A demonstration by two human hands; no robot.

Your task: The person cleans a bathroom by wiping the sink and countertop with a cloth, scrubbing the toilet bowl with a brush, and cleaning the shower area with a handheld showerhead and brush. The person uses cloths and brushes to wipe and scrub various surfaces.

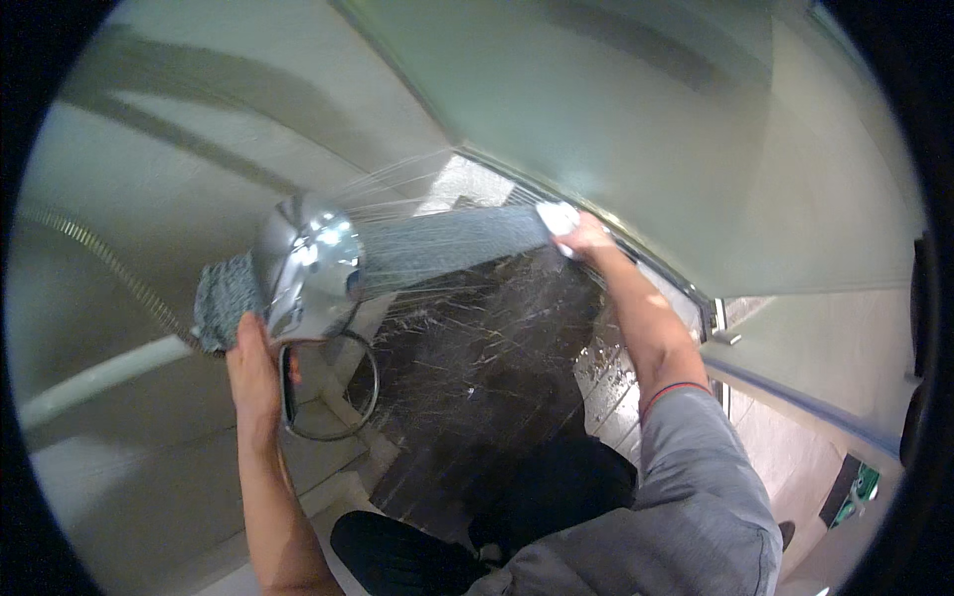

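Note:
A shiny chrome shower head (309, 268) sprays fine jets of water to the right. My left hand (253, 380) is closed around its lower part, beside the bunched end of a grey textured cloth (227, 298); the exact grip is partly hidden. Behind the shower head and the jets, a long strip of grey cloth stretches across to my right hand (589, 235). That hand grips a white piece (557, 218) at the strip's right end. Whether the bunched part and the strip are one cloth is hidden by the shower head. A metal hose (376, 387) loops below my left hand.
Wet dark floor (484, 335) lies below, with a drain grate (525, 197) beside a frosted glass panel (633, 149). A pale pipe or rail (104, 380) runs along the left wall. A metal hinge or fitting (723, 335) sits at the right, and a green item (857, 492) lies beyond.

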